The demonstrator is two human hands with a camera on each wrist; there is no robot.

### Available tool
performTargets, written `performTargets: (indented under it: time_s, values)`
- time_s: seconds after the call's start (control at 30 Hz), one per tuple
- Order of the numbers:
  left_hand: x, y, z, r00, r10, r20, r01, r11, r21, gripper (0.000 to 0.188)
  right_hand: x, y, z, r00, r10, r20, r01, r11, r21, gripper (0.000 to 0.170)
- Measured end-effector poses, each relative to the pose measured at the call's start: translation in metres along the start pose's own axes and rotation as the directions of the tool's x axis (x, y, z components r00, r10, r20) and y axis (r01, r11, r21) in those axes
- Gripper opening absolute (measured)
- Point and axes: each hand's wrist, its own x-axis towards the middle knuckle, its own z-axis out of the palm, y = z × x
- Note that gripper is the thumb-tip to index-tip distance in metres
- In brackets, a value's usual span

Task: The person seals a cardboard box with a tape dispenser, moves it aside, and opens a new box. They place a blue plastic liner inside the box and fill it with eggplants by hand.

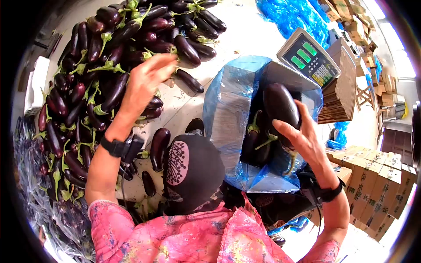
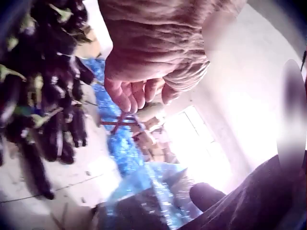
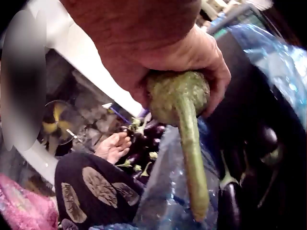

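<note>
My right hand (image 1: 307, 138) grips a large dark purple eggplant (image 1: 278, 103) above a carton lined with a blue plastic bag (image 1: 226, 109). In the right wrist view, its green cap and long stem (image 3: 189, 139) stick out below the hand. Several eggplants (image 1: 251, 142) lie inside the carton, partly hidden under the held one. My left hand (image 1: 148, 81) is raised near the edge of a big eggplant pile (image 1: 115, 92) and holds nothing. Its fingers (image 2: 125, 98) hang loosely bent in the left wrist view. A single eggplant (image 1: 189, 81) lies just right of that hand.
A digital scale display (image 1: 309, 58) stands behind the carton, beside stacked flat cardboard (image 1: 344, 83). Crumpled blue plastic (image 1: 294, 19) lies at the back. Printed cartons (image 1: 372, 188) are stacked at the right. Loose eggplants (image 1: 159, 149) lie by the person's knee (image 1: 197, 171).
</note>
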Motion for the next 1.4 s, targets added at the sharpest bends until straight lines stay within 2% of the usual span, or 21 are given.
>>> performTargets:
  time_s: [0.13,0.2,0.27,0.33,0.4,0.5,0.53,0.6,0.73,0.77,0.87,0.93,1.0,1.1,1.13,1.17,1.2,1.23,1.27,1.33,1.4]
  values:
    - [-0.045,-0.089,-0.087,0.924,-0.067,-0.376,0.148,0.971,0.189,0.027,0.034,0.051,0.035,0.976,0.192,-0.105,-0.203,0.974,-0.102,0.088]
    - [-0.082,-0.114,-0.146,0.887,-0.03,-0.46,0.253,0.867,0.43,0.026,0.056,0.084,0.068,0.97,0.163,-0.178,-0.214,0.923,-0.32,0.089]
    - [-0.12,-0.13,-0.195,0.835,0.138,-0.533,0.336,0.638,0.692,0.026,0.064,0.084,0.085,0.983,-0.114,-0.145,-0.01,0.752,-0.659,0.088]
    - [-0.156,-0.145,-0.239,0.763,0.171,-0.624,0.44,0.569,0.695,0.025,0.069,0.096,0.096,0.918,-0.373,-0.134,0.125,0.593,-0.795,0.087]
    - [-0.19,-0.142,-0.274,0.767,0.32,-0.556,0.485,0.278,0.829,0.031,0.08,0.083,0.103,0.977,-0.14,-0.161,-0.022,0.685,-0.728,0.073]
    - [-0.218,-0.128,-0.308,0.634,0.484,-0.603,0.66,0.069,0.748,0.046,0.09,0.123,0.11,0.946,-0.313,-0.086,0.14,0.633,-0.761,0.065]
    - [-0.222,-0.119,-0.313,0.602,0.531,-0.597,0.693,0.025,0.721,0.051,0.091,0.13,0.109,0.978,-0.167,-0.128,0.045,0.759,-0.65,0.062]
    - [-0.229,-0.102,-0.329,0.567,0.553,-0.611,0.751,-0.041,0.659,0.057,0.084,0.083,0.097,0.979,0.045,-0.201,-0.166,0.749,-0.642,0.057]
    - [-0.244,-0.11,-0.378,0.491,0.404,-0.772,0.836,0.031,0.548,0.068,0.087,0.112,0.095,1.0,-0.009,-0.02,-0.011,0.59,-0.807,0.058]
    - [-0.244,-0.113,-0.393,0.45,0.192,-0.872,0.871,0.121,0.476,0.073,0.087,0.122,0.103,0.999,0.021,0.04,0.021,0.579,-0.815,0.058]
    - [-0.237,-0.121,-0.397,0.379,0.131,-0.916,0.916,0.089,0.392,0.076,0.093,0.142,0.121,0.989,0.007,0.148,0.112,0.619,-0.778,0.068]
    - [-0.235,-0.115,-0.39,0.464,0.222,-0.858,0.877,0.019,0.479,0.075,0.092,0.141,0.116,0.981,-0.046,0.189,0.175,0.635,-0.752,0.066]
    - [-0.224,-0.108,-0.379,0.355,0.171,-0.919,0.919,0.115,0.377,0.07,0.088,0.134,0.114,0.979,-0.08,0.189,0.194,0.655,-0.731,0.062]
    - [-0.226,-0.115,-0.361,0.292,-0.124,-0.948,0.677,0.727,0.113,0.063,0.1,0.133,0.115,0.978,-0.071,0.197,0.194,0.654,-0.731,0.057]
    - [-0.217,-0.098,-0.321,0.307,-0.198,-0.931,0.402,0.914,-0.061,0.059,0.104,0.142,0.115,0.955,-0.124,0.269,0.288,0.607,-0.741,0.055]
    - [-0.229,-0.123,-0.323,0.357,-0.201,-0.912,0.297,0.95,-0.094,0.051,0.105,0.146,0.116,0.926,-0.164,0.339,0.371,0.552,-0.747,0.054]
    - [-0.234,-0.103,-0.282,0.596,-0.118,-0.794,0.142,0.989,-0.041,0.039,0.105,0.145,0.117,0.901,-0.182,0.393,0.428,0.515,-0.743,0.052]
    - [-0.235,-0.113,-0.274,0.565,-0.325,-0.758,0.024,0.925,-0.379,0.029,0.108,0.139,0.118,0.921,-0.145,0.362,0.381,0.526,-0.76,0.058]
    - [-0.234,-0.113,-0.26,0.607,-0.481,-0.633,0.069,0.825,-0.56,0.028,0.107,0.126,0.121,0.952,-0.077,0.295,0.286,0.564,-0.775,0.064]
    - [-0.208,-0.08,-0.193,0.682,-0.463,-0.566,0.084,0.818,-0.568,0.04,0.1,0.102,0.114,0.982,0.048,0.18,0.113,0.613,-0.782,0.079]
    - [-0.173,-0.058,-0.149,0.847,-0.356,-0.395,0.098,0.835,-0.542,0.053,0.096,0.08,0.105,0.984,0.108,0.144,0.044,0.632,-0.774,0.084]
